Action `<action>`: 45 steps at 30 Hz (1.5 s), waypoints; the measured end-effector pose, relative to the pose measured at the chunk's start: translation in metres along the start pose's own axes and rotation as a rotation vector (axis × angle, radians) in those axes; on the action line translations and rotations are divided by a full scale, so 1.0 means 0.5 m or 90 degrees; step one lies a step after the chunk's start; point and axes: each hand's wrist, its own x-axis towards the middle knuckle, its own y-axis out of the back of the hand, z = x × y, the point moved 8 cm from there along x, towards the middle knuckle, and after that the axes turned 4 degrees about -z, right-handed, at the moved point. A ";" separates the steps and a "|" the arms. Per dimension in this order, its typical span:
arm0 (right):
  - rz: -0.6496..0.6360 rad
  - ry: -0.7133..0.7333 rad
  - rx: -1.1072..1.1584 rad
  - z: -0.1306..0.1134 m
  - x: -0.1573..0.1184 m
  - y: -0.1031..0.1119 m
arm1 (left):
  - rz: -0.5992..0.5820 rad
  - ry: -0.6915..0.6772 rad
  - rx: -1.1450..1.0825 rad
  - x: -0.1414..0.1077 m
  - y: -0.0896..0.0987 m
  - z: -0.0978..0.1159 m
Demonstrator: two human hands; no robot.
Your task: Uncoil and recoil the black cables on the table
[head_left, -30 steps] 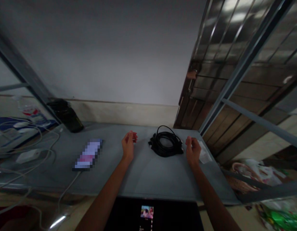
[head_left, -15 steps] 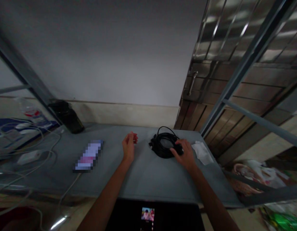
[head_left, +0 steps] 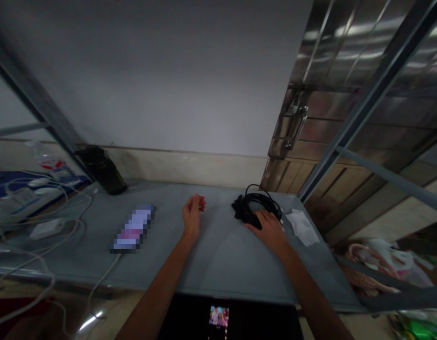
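On the grey tabletop [head_left: 225, 255], a coiled black cable [head_left: 244, 208] lies right of the middle. My right hand [head_left: 269, 230] rests on the coil's near side, its fingers laid flat over the loops and the thumb apart to the left. Part of the cable is hidden beneath it. My left hand [head_left: 193, 215] stays to the left of the coil, apart from it, with its fingers curled in. A tiny pale spot shows at those fingers, too small to name. Just right of my right hand is a crumpled white tissue [head_left: 302, 226].
A phone [head_left: 133, 229] with a lit screen lies left, a white cord attached. A dark bottle [head_left: 103, 170] leans near the wall. White cables and an adapter [head_left: 47, 228] fill the far left. Metal frame posts [head_left: 360, 108] stand at the sides; a dark screen [head_left: 261, 316] is below.
The cable coil has shifted to the right along with my right hand, whose fingers now lie over it rather than around its side. My left hand has hardly moved. The view has swung slightly.
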 end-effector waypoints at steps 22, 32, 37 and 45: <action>0.370 -0.292 0.394 0.065 0.073 0.297 | -0.168 -0.022 0.126 -0.016 -0.045 -0.003; 0.500 -0.090 0.584 -0.193 0.134 0.462 | -0.349 0.043 -0.015 -0.050 -0.102 0.015; 0.294 -0.088 0.494 -0.282 0.135 0.288 | -0.380 0.195 -0.229 -0.053 -0.108 0.006; 0.013 -0.067 0.496 -0.311 0.094 0.068 | -0.240 0.266 -0.241 -0.018 -0.053 -0.074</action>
